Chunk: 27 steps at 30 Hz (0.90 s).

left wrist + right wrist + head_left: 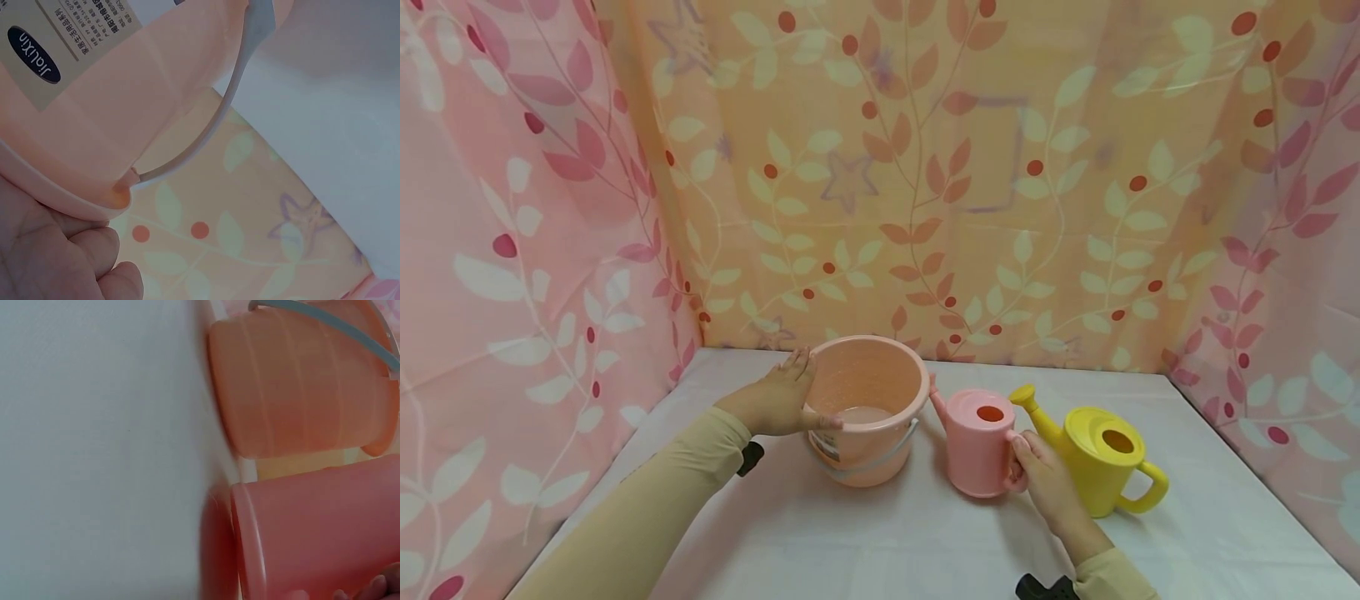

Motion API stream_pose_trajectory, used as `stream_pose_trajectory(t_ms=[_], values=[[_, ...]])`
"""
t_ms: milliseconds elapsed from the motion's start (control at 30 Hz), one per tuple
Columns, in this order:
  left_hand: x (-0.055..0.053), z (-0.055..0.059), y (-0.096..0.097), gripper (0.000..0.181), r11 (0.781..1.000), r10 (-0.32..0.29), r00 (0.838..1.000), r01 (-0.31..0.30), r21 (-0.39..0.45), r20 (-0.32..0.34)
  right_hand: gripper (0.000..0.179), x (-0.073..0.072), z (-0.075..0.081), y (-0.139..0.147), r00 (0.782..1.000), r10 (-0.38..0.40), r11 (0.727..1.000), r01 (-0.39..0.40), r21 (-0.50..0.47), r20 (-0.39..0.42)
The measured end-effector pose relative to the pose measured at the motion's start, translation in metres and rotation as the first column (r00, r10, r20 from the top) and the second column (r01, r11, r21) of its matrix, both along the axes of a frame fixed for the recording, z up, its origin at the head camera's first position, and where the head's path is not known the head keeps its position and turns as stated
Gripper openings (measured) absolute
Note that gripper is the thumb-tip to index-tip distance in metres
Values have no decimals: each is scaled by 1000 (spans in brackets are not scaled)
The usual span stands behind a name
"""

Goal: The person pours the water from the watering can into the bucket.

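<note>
In the head view, a peach plastic bucket (868, 454) with a grey bail handle (880, 458) stands left of centre. My left hand (775, 400) rests against the left side of its rim, fingers extended and thumb along the near edge. The left wrist view shows fingertips beside the bucket rim (56, 184) and a printed label (69, 44). To the right of the bucket is a pink watering can (977, 450), its spout towards the bucket. My right hand (1048, 479) grips its handle. In the right wrist view, only fingertips show beside the pink can's body (319, 525).
A yellow watering can (1097, 467) stands just right of the pink one, behind my right hand. White cloth (850, 550) covers the table. Patterned curtains (917, 167) enclose the back and both sides.
</note>
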<state>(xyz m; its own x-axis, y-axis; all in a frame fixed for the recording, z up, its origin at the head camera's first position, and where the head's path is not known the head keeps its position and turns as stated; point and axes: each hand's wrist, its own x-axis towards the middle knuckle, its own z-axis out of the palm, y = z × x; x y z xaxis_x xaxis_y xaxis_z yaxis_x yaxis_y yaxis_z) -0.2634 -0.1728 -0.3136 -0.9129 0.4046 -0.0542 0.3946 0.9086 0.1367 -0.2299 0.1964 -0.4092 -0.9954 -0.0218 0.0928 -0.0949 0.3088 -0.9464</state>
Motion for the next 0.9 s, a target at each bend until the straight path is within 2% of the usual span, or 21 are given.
stream_pose_trajectory(t_ms=[367, 533, 733, 900], values=[[1, 1, 1, 121, 1000, -2, 1000, 2, 13, 4, 42, 8, 4, 10, 990, 129, 981, -137, 135, 64], [1, 1, 1, 120, 1000, -4, 1000, 4, 15, 4, 46, 11, 5, 14, 979, 179, 970, -192, 149, 97], [2, 3, 1, 119, 1000, -6, 1000, 6, 19, 7, 45, 13, 1, 19, 971, 222, 956, -234, 179, 87], [1, 1, 0, 120, 1000, -6, 1000, 6, 16, 1, 44, 14, 0, 20, 974, 210, 950, -225, 216, 89]])
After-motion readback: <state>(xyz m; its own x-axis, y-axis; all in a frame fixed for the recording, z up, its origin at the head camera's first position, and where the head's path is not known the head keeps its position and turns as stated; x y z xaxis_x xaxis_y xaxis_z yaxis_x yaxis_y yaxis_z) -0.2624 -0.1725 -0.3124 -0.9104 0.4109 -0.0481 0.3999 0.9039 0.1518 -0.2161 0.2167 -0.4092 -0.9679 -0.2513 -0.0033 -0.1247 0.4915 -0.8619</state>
